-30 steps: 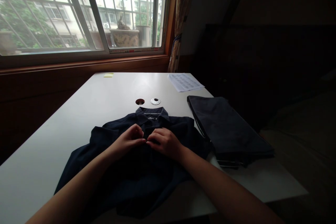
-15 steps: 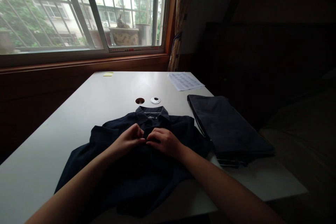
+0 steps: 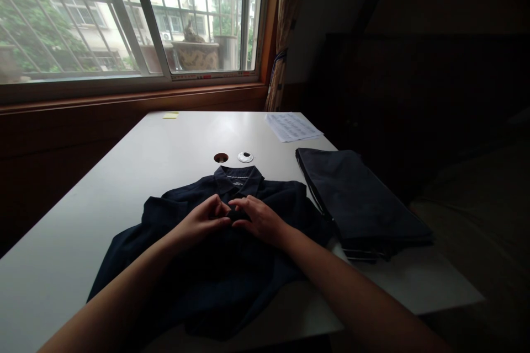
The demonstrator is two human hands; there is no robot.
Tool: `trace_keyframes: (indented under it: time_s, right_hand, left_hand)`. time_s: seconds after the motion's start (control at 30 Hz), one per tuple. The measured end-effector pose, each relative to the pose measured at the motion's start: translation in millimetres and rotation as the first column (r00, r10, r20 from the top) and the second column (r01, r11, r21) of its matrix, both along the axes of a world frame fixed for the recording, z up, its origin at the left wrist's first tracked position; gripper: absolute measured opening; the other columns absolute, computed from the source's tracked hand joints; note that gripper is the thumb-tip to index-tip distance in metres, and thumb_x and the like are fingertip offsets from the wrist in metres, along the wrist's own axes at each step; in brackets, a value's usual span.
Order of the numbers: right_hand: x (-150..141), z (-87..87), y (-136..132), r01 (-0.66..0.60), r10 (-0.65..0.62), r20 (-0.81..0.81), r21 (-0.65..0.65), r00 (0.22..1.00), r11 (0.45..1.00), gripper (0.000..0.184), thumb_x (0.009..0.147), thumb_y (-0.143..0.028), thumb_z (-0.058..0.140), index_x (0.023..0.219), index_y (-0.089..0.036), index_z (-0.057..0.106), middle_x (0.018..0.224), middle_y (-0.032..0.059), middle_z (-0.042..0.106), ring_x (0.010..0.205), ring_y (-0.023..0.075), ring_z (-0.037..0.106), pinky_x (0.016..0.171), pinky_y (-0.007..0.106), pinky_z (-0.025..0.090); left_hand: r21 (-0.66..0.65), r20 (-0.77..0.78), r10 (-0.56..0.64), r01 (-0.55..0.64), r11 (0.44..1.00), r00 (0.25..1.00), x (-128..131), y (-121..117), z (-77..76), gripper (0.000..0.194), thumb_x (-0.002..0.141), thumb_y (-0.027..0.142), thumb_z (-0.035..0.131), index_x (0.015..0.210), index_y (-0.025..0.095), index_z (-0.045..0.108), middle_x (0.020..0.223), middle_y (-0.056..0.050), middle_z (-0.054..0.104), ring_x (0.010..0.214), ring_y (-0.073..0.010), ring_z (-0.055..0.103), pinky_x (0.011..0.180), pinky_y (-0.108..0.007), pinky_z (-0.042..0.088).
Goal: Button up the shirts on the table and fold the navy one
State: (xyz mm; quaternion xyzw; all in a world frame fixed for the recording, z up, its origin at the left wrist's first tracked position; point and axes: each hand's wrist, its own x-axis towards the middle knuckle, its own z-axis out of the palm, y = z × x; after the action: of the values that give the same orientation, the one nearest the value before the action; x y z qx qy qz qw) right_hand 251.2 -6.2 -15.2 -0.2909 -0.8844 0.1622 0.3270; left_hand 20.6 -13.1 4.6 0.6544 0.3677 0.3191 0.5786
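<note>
Both hands meet over the dark shirt's chest: the left hand (image 3: 202,218) curls closed, pinching cloth, while the right hand (image 3: 260,220) bends loosely, thumb and fingers parted, its hold too dark to tell. And the dark shirt (image 3: 232,281) lies right beneath, lengthwise between the forearms, collar (image 3: 222,181) beyond the fingertips, neither hand clearly nearer its midline

Matt dark cloth shirt (image 3: 248,270), smooth glossy white table (image 3: 103,176), thin paper sheets (image 3: 293,127), brownish wood sill (image 3: 207,91)
</note>
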Motion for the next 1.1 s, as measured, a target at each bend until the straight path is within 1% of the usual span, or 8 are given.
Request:
trace_keyframes:
  time_s: [0.13,0.2,0.33,0.53,0.67,0.77,0.9,1.1]
  right_hand:
    - [-0.5,-0.3,0.1,-0.044,0.044,-0.005,-0.1,0.999,0.994,0.047,0.094,-0.035,0.062,0.137,-0.024,0.046,0.124,0.0097,0.063,0.112,0.0222,0.061,0.096,0.037,0.051]
    - [-0.4,-0.6,0.6,-0.052,0.053,0.005,-0.137,0.999,0.989,0.045,0.095,-0.035,0.062,0.136,-0.025,0.048,0.125,0.0089,0.064,0.113,0.0223,0.062,0.097,0.037,0.05]
    - [-0.6,0.1,0.9,-0.013,0.015,0.011,-0.156,1.0,0.988,0.039,0.094,-0.035,0.063,0.13,-0.024,0.055,0.113,0.0074,0.069,0.1,0.0214,0.066,0.092,0.036,0.052]
    - [-1.5,-0.9,1.2,0.026,-0.03,-0.032,-0.116,0.999,0.993,0.022,0.09,-0.032,0.069,0.108,-0.02,0.064,0.097,0.0061,0.07,0.091,0.021,0.065,0.086,0.033,0.051]
    - [0.0,-2.5,3.2,0.012,-0.024,-0.076,-0.165,0.997,0.986,0.018,0.086,-0.03,0.072,0.1,-0.021,0.066,0.094,0.0048,0.069,0.088,0.0196,0.065,0.083,0.032,0.052]
    - [1.3,-1.7,4.3,-0.026,-0.001,-0.112,-0.245,0.994,0.969,0.021,0.084,-0.025,0.074,0.102,-0.021,0.066,0.097,0.004,0.068,0.09,0.0187,0.066,0.083,0.031,0.052]
    - [1.7,-0.6,3.5,-0.055,0.004,-0.152,-0.333,0.988,0.941,0.022,0.082,-0.022,0.073,0.103,-0.02,0.065,0.097,0.0028,0.068,0.09,0.0178,0.065,0.083,0.03,0.052]
    - [1.5,1.2,0.5,-0.031,-0.011,-0.142,-0.291,0.99,0.956,0.017,0.086,-0.023,0.07,0.103,-0.02,0.064,0.095,0.0032,0.064,0.09,0.0176,0.062,0.083,0.03,0.051]
  left_hand:
    - [0.028,0.001,0.003,-0.003,1.0,1.0,0.3,-0.5,-0.3,0.034,0.085,0.035,0.07,0.081,0.019,0.041,0.081,0.004,0.045,0.076,-0.0115,0.044,0.069,-0.025,0.039]
    - [0.053,-0.019,0.011,-0.01,0.999,1.0,0.4,-0.2,-0.4,0.033,0.085,0.036,0.07,0.08,0.019,0.041,0.08,0.004,0.045,0.075,-0.0115,0.044,0.068,-0.025,0.039]
    - [0.096,-0.07,0.032,-0.025,0.995,0.997,1.1,1.3,-1.4,0.033,0.085,0.035,0.069,0.079,0.02,0.041,0.081,0.003,0.05,0.075,-0.0125,0.047,0.068,-0.025,0.041]
    - [0.19,-0.202,0.113,-0.074,0.979,0.973,3.5,2.6,-4.9,0.031,0.084,0.032,0.068,0.077,0.02,0.04,0.083,0.001,0.059,0.075,-0.0136,0.052,0.067,-0.026,0.042]
    - [0.202,-0.214,0.115,-0.071,0.977,0.97,4.6,2.3,-5.5,0.03,0.085,0.032,0.066,0.076,0.02,0.04,0.08,0.002,0.059,0.072,-0.0132,0.052,0.064,-0.025,0.041]
    - [0.188,-0.194,0.099,-0.062,0.98,0.976,4.5,1.6,-4.3,0.032,0.086,0.033,0.065,0.076,0.021,0.038,0.08,0.002,0.057,0.072,-0.013,0.051,0.064,-0.025,0.041]
    - [0.097,-0.117,0.066,-0.055,0.994,0.991,4.7,1.3,-2.5,0.036,0.086,0.034,0.066,0.075,0.021,0.035,0.083,0.0,0.059,0.076,-0.0137,0.052,0.068,-0.026,0.042]
    - [-0.052,-0.026,0.06,-0.062,0.997,0.998,6.2,1.1,-0.9,0.037,0.084,0.033,0.07,0.074,0.02,0.036,0.094,-0.003,0.063,0.082,-0.0142,0.054,0.073,-0.027,0.043]
